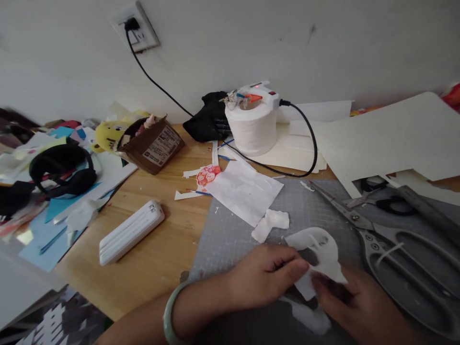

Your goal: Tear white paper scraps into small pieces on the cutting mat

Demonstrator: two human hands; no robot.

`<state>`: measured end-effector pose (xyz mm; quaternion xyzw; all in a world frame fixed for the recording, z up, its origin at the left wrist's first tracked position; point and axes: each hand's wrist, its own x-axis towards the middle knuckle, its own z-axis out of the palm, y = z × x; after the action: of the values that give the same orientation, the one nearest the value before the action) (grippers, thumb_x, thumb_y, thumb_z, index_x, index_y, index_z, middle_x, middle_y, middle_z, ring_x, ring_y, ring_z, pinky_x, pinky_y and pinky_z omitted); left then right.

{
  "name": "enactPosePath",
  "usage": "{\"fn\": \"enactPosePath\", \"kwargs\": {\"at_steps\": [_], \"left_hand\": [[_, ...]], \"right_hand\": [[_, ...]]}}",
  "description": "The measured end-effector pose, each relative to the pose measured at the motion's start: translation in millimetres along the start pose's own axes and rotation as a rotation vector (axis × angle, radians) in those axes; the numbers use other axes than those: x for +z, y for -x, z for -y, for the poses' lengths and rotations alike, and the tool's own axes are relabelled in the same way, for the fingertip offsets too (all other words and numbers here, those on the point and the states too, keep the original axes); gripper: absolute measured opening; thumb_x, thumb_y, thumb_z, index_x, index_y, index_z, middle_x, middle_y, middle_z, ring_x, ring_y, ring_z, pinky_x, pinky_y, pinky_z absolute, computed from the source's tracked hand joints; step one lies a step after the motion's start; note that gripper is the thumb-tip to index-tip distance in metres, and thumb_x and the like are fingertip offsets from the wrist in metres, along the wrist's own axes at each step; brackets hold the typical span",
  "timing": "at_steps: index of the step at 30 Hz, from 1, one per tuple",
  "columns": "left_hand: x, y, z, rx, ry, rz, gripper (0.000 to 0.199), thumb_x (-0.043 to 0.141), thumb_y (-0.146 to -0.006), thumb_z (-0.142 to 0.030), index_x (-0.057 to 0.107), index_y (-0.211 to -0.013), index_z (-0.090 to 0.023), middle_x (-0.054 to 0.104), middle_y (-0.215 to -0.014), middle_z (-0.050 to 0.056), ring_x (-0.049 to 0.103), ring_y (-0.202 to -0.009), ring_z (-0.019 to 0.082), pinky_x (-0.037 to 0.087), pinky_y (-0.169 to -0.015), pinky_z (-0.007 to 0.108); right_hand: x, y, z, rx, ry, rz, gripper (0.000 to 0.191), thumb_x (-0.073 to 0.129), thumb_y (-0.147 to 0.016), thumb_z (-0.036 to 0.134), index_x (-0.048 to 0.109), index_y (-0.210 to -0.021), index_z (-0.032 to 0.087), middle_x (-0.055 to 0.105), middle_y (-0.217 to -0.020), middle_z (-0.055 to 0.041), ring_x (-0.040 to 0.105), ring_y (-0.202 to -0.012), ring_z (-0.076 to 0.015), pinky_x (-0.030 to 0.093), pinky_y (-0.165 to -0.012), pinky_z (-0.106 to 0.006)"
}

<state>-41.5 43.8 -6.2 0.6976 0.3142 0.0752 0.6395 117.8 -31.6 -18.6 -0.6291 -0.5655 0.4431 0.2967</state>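
Note:
Over the grey cutting mat (230, 244), a curved piece of white paper (314, 239) is pinched in both hands. My left hand (268, 275), with a pale bangle at the wrist, has its thumb and fingers closed on the paper's left edge. My right hand (355, 304) grips the lower right part, its fingertips partly hidden. Below them lies a whitish scrap (311, 316). Just beyond my left hand rest a small bent white piece (271, 223) and a white sheet (246, 189). Large metal scissors (370, 225) lie right of my right hand.
A corded hot glue gun (264, 93) sits on a white tissue roll (249, 129), its cable looping over the table. A white power bank (131, 232), cardboard box (154, 146) and black headphones (63, 170) lie leftward. Black-handled scissors (393, 205) and cream card (381, 143) occupy the right.

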Motion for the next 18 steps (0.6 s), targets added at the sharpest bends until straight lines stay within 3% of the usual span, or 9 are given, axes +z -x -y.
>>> {"fn": "enactPosePath", "kwargs": {"at_steps": [4,7,12,18], "left_hand": [[-1.4,1.0,0.0,-0.047,0.022,0.100,0.031,0.058,-0.075,-0.042,0.060,-0.081,-0.012,0.050,-0.066,-0.001,0.042,-0.060,0.007,0.032,-0.053,0.016],[-2.7,0.5,0.4,-0.104,0.009,0.130,0.027,0.055,-0.078,-0.037,0.061,-0.079,-0.011,0.049,-0.062,-0.003,0.040,-0.057,0.006,0.031,-0.051,0.015],[-4.0,0.8,0.1,-0.031,-0.006,0.125,0.016,0.055,-0.077,-0.027,0.061,-0.079,-0.012,0.049,-0.064,-0.003,0.042,-0.059,0.006,0.033,-0.055,0.016],[-9.8,0.4,-2.8,-0.239,0.418,0.174,0.028,0.062,-0.068,-0.038,0.052,-0.062,-0.012,0.046,-0.055,-0.003,0.038,-0.048,0.004,0.030,-0.046,0.016]], "right_hand": [[-3.7,-2.1,0.1,-0.008,-0.001,0.059,0.022,0.047,-0.078,0.032,0.062,-0.069,0.019,0.063,-0.058,-0.0013,0.058,-0.051,-0.0158,0.045,-0.045,-0.022],[-3.2,-2.0,2.7,-0.022,-0.003,0.014,0.018,0.048,-0.072,0.028,0.059,-0.061,0.020,0.061,-0.053,0.0005,0.056,-0.048,-0.0150,0.043,-0.043,-0.021],[-0.2,-0.4,7.8,-0.028,-0.057,-0.044,0.009,0.049,-0.062,0.021,0.056,-0.055,0.020,0.059,-0.050,0.0019,0.056,-0.047,-0.0152,0.043,-0.044,-0.022],[-6.7,-6.4,7.2,0.034,-0.090,-0.034,0.014,0.055,-0.066,0.032,0.062,-0.066,0.019,0.065,-0.057,-0.0012,0.062,-0.054,-0.0192,0.048,-0.048,-0.025]]}}
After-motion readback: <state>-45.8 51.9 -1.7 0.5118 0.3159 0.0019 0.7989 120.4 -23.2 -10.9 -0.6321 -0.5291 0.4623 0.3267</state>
